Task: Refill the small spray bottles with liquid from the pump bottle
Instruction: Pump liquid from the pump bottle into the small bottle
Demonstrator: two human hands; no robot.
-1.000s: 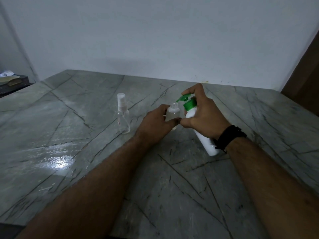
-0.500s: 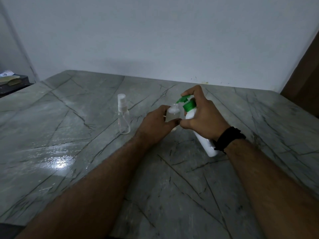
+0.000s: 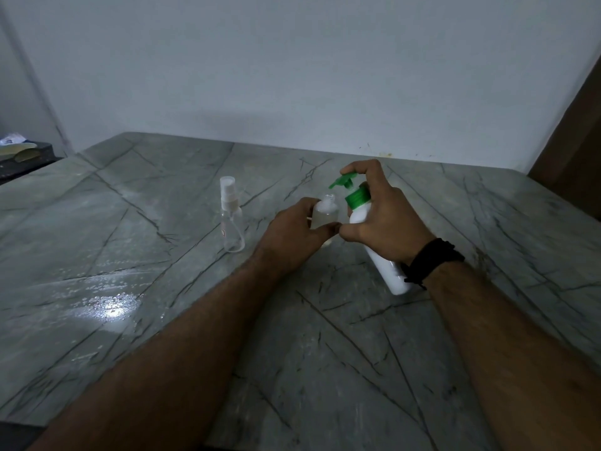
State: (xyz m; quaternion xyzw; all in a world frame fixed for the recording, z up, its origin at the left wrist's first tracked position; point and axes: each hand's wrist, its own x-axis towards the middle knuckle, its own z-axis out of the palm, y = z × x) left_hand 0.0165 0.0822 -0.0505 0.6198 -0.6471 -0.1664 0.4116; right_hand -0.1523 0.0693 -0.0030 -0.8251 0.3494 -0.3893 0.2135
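Note:
My left hand (image 3: 294,234) grips a small clear spray bottle (image 3: 326,212) with its cap off and its neck open upward. My right hand (image 3: 382,222) holds a white pump bottle (image 3: 383,265) tilted to the left, fingers round its body and the index finger on top of the green pump head (image 3: 344,181). The green nozzle points down over the small bottle's open neck. A second small clear spray bottle (image 3: 230,216) with a white spray cap stands upright on the table to the left of my left hand.
The grey marble table (image 3: 325,353) has a wet, shiny patch (image 3: 110,307) at the front left. A white wall runs along the far edge. A dark box (image 3: 22,154) lies beyond the table's left corner; a brown panel (image 3: 579,141) stands at the right.
The green pump head has risen from its pressed-down position, my right index finger lifting with it. The left hand and both small bottles stay where they were.

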